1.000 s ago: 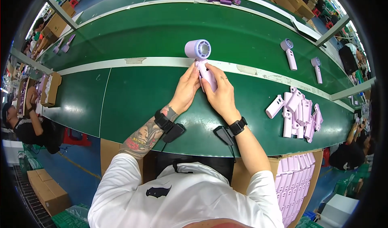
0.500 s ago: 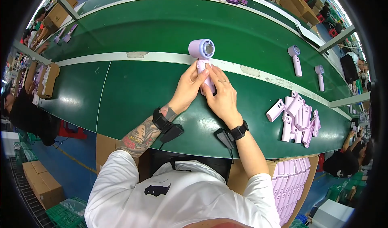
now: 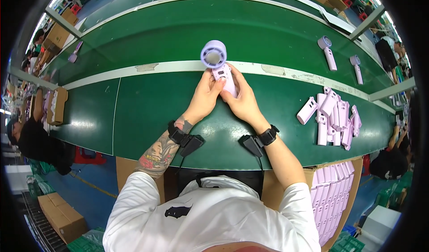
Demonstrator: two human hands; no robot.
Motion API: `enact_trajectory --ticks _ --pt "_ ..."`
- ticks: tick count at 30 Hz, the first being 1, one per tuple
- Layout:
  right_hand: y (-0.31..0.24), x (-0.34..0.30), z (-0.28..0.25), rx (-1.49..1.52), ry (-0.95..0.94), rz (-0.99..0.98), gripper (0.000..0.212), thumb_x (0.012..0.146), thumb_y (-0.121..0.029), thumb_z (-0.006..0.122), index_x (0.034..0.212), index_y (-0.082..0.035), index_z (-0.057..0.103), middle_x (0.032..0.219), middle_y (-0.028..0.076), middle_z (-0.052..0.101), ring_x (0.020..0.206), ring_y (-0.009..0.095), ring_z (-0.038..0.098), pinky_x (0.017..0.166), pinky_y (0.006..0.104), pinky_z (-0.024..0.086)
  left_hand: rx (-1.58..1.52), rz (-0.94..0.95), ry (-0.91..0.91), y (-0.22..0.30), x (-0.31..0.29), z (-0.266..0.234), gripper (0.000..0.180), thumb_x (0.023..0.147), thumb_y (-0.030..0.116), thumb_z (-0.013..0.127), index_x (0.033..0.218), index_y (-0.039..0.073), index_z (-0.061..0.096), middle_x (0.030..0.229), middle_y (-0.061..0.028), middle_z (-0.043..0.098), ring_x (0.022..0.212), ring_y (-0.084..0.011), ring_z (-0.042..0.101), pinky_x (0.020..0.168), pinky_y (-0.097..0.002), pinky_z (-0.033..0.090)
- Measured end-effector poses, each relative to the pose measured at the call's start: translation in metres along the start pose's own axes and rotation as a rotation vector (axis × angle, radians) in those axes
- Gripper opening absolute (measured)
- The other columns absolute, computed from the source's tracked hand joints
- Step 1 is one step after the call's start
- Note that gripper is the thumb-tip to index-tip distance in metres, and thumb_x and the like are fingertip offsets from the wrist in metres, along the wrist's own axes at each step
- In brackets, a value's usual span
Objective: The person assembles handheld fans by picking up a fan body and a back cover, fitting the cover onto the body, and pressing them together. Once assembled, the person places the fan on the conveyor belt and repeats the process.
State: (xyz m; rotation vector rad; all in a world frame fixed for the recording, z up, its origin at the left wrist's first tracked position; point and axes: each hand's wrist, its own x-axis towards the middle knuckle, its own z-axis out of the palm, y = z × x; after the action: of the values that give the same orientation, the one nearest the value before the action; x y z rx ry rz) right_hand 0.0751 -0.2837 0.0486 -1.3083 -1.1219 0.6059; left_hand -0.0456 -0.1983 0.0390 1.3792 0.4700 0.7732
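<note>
Between both hands I hold a lilac handheld fan [image 3: 213, 54] upright over the green table. Its round head points up and away, with the grille turned toward me. My left hand [image 3: 205, 94] grips the left side of the handle, its thumb on the front just below the slots. On the other side, my right hand [image 3: 242, 99] wraps the handle with fingers behind and thumb near the lower end. A pile of pale pink-purple handle shells [image 3: 333, 113] lies on the table to my right.
Two more fans [image 3: 328, 55] lie on the green belt [image 3: 268, 37] beyond the white rail. Another fan [image 3: 75, 53] is at the belt's far left. A carton of handle shells [image 3: 357, 180] stands below the table edge at right. Co-workers [image 3: 38, 127] sit on both sides.
The fan has been turned in my hands, so its grille and slotted handle front now face me. My left thumb presses on the handle front. The view has shifted slightly.
</note>
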Motion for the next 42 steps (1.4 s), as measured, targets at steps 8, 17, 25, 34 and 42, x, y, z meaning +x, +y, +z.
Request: enact_trajectory --ticks 8,17,25,34,42 --pt "0.001 -0.005 -0.006 -0.272 -0.055 -0.085 0.058 0.087 0.001 0.061 0.143 -0.014 0.053 0.134 0.017 0.063 0.117 0.035 0.065 0.095 0.0399 0.054 0.099 0.032 -0.109 0.001 0.002 -0.002 0.057 0.093 0.013 0.073 0.138 -0.003 0.041 0.13 -0.0144 0.06 0.122 -0.0212 0.058 0.104 -0.035 0.049" --pt "-0.007 -0.002 -0.005 0.116 -0.063 0.208 0.045 0.096 -0.01 0.06 0.139 -0.001 0.053 0.113 0.017 0.071 0.08 0.023 0.072 0.069 0.0299 0.058 0.087 0.0 0.075 -0.002 0.001 0.005 0.036 0.103 0.02 0.058 0.13 -0.002 0.048 0.112 -0.0099 0.065 0.1 -0.0161 0.065 0.089 -0.0318 0.053" --pt "0.012 0.014 -0.05 0.947 -0.158 0.504 0.047 0.103 -0.035 0.056 0.126 0.006 0.054 0.097 0.009 0.067 0.048 0.008 0.043 0.042 0.0221 0.036 0.289 0.061 -0.003 -0.002 -0.003 0.003 0.028 0.108 0.023 0.045 0.117 0.0 0.059 0.098 -0.0099 0.069 0.087 -0.0151 0.065 0.081 -0.0307 0.053" --pt "0.034 0.036 -0.082 0.428 0.211 0.398 0.045 0.104 -0.029 0.055 0.13 0.008 0.055 0.098 0.011 0.069 0.066 0.009 0.058 0.059 0.0219 0.045 0.47 0.117 -0.048 0.002 -0.005 0.007 0.023 0.105 0.019 0.051 0.11 0.001 0.064 0.099 -0.0086 0.069 0.087 -0.0155 0.065 0.081 -0.0294 0.052" --pt "-0.031 -0.006 -0.159 -0.822 0.209 0.124 0.042 0.101 -0.031 0.058 0.132 -0.003 0.059 0.103 0.015 0.073 0.094 0.027 0.072 0.08 0.0359 0.056 0.666 0.22 -0.094 0.008 -0.011 0.006 0.017 0.102 0.016 0.055 0.105 0.003 0.065 0.095 -0.0095 0.067 0.084 -0.0213 0.066 0.075 -0.0302 0.051"
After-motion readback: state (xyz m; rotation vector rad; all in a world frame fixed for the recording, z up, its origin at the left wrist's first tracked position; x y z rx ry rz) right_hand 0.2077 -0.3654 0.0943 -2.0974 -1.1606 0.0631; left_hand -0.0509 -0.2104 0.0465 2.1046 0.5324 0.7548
